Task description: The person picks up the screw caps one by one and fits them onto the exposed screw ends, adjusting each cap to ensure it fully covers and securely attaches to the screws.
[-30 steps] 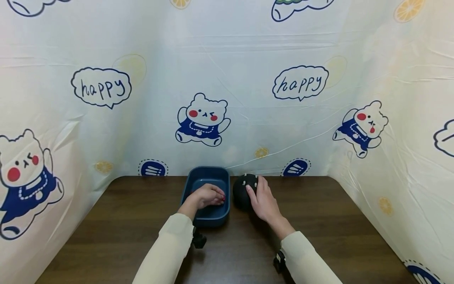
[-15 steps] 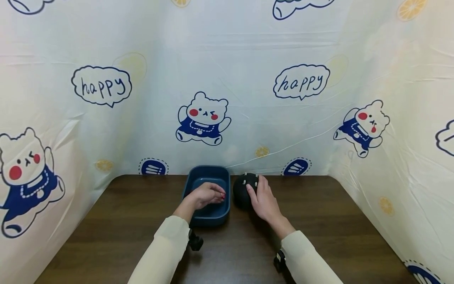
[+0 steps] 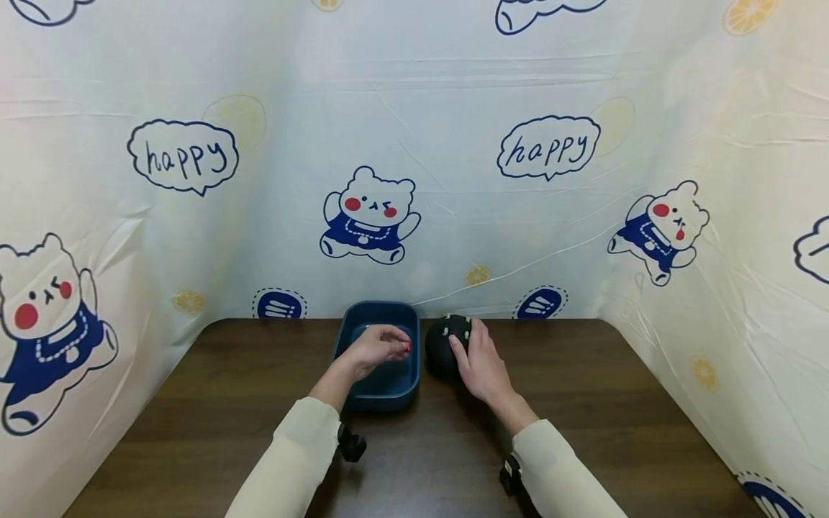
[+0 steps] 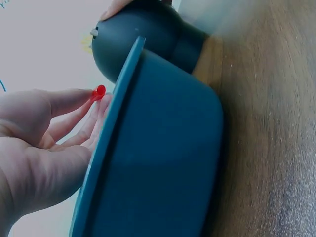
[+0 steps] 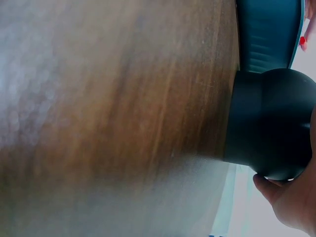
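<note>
Between thumb and fingertips, my left hand pinches a small red peg-like piece, just above the rim of a blue rectangular tub. In the left wrist view this hand appears beside the tub's rim. To the right of the tub stands a black ball-shaped object on a short round base, with several small pale pegs on its top. My right hand holds its right side, thumb and fingers bent around the curve. The right wrist view shows the black dome resting on the table.
A brown wooden table lies under everything. Behind it and at both sides hangs a pale printed curtain. The tub and the black object stand close together near the table's back edge.
My left hand has risen a little from inside the tub with the red piece, its forearm shifting slightly left. The right hand and black object have stayed in place.
</note>
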Available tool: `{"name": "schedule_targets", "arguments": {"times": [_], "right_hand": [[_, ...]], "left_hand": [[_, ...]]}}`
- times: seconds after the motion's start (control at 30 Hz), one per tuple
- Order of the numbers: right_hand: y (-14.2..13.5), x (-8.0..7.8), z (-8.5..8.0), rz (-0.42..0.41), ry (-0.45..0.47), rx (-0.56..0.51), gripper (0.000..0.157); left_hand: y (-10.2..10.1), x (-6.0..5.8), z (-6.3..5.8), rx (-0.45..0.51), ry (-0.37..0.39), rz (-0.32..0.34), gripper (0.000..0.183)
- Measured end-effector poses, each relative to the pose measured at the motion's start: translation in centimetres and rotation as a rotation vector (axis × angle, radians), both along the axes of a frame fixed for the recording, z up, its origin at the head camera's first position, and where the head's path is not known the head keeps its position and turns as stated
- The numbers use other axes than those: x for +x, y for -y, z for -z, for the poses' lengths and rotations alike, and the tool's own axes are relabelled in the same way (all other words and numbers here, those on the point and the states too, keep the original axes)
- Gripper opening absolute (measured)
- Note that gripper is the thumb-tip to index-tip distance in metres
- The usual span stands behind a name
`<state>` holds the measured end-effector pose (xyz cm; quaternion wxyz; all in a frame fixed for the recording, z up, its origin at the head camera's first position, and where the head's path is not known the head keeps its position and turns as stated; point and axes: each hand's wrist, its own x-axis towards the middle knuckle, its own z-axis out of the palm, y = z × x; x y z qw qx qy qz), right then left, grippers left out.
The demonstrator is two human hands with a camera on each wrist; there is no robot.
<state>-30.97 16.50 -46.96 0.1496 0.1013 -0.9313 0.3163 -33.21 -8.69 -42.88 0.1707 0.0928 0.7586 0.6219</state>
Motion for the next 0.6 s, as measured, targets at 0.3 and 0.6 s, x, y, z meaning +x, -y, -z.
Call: {"name": "schedule_targets", "arguments": {"times": [0.3,0.6], "right_hand": [[-0.1,0.2,0.0,0.006,-0.001,0.0,0.078],[0.0,-0.1,0.1,0.01,0.024,0.003,0.081]], "left_hand": [[-1.0,0.3,-0.6,-0.019,-0.086,-0.031,0.02],[-2.2,-0.1,-1.0,0.01,-0.15,-0.061,0.024]]}}
